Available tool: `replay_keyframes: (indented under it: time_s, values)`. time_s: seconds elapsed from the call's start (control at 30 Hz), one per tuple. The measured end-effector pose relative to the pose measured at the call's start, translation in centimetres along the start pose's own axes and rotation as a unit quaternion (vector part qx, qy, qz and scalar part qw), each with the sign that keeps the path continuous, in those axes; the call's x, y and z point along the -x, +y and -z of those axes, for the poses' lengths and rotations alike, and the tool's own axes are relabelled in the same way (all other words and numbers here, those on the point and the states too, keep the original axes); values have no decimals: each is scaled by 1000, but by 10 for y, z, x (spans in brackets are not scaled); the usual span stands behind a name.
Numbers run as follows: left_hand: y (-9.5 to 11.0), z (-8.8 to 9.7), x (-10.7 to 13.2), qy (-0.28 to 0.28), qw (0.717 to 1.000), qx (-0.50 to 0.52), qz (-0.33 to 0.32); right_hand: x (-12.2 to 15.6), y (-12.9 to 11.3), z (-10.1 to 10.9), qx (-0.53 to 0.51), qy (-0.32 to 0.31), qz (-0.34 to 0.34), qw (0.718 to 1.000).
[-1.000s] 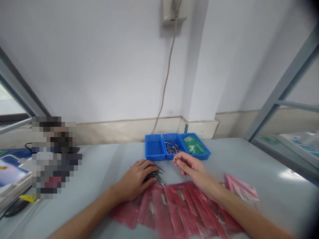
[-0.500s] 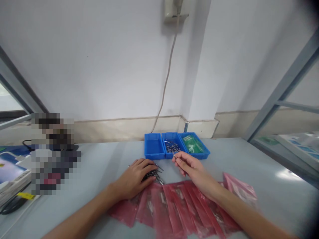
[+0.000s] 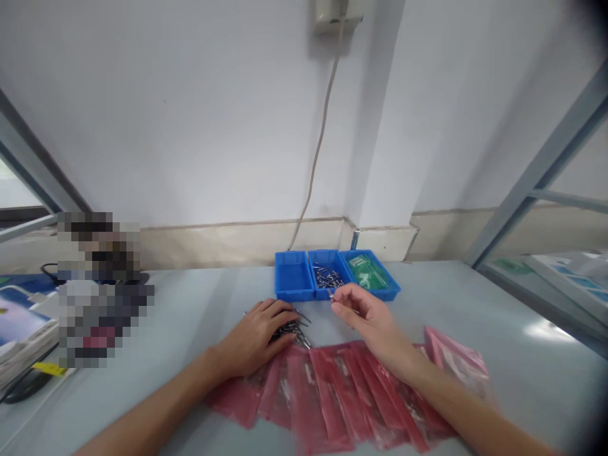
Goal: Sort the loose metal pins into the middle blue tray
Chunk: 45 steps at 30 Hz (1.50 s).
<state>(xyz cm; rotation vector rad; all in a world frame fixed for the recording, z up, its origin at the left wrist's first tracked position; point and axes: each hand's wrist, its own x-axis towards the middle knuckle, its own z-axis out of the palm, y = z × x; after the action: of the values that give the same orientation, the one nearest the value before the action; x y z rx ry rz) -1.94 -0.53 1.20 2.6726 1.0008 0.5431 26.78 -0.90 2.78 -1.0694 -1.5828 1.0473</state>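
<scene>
My left hand [image 3: 260, 334] lies palm down with its fingers outstretched over a pile of thin metal pins [image 3: 303, 339], partly covering them. Between the thumb and index finger of my right hand [image 3: 368, 313] is a small metal pin [image 3: 331, 295], its tip poking out to the left. This hand hovers just in front of a blue bin of metal pins [image 3: 327, 277]. Several pink plastic bags [image 3: 304, 405] lie overlapping in a row below both hands, with small parts showing through some of them.
Beside the pin bin stand a bare blue bin [image 3: 291, 273] on the left and a blue bin [image 3: 392, 292] holding a green bag [image 3: 368, 272] on the right. A cable [image 3: 317, 155] hangs down the wall. Black and white cables and a blurred-out patch are at left.
My right hand has shifted slightly and its fingers have adjusted on the pin. My left hand stays over the pile. The view has tilted a little.
</scene>
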Motion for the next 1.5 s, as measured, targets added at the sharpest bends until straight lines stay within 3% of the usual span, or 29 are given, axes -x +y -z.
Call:
replay_keyframes:
  time_s: [0.27, 0.5, 0.67, 0.73, 0.83, 0.93, 1.0, 1.23, 1.5]
  values:
    - [0, 0, 1, -4, 1000, -2, 14, 1, -1, -3, 64, 28, 43, 997]
    - [0, 0, 1, -7, 1000, -2, 12, -5, 0, -1, -33, 21, -61, 997]
    - [0, -1, 0, -6, 1000, -4, 9, -13, 8, 1, -133, 10, -84, 988]
    - [0, -1, 0, -7, 1000, -5, 9, -12, 12, 0, -92, -22, -73, 993]
    - [0, 0, 0, -5, 1000, -7, 8, -3, 11, -4, 91, -95, 18, 991]
    - [-1, 0, 0, -2, 1000, -6, 2, 8, 4, -9, 215, -229, 122, 941]
    - [-1, -1, 0, 1, 1000, -4, 1, 11, 0, -11, 264, -251, 147, 919]
    - [-2, -2, 0, -4, 1000, -6, 8, 4, 14, -4, 317, -223, 175, 905]
    - [0, -1, 0, 2, 1000, -6, 0, 1, 23, 4, 301, -191, 156, 921]
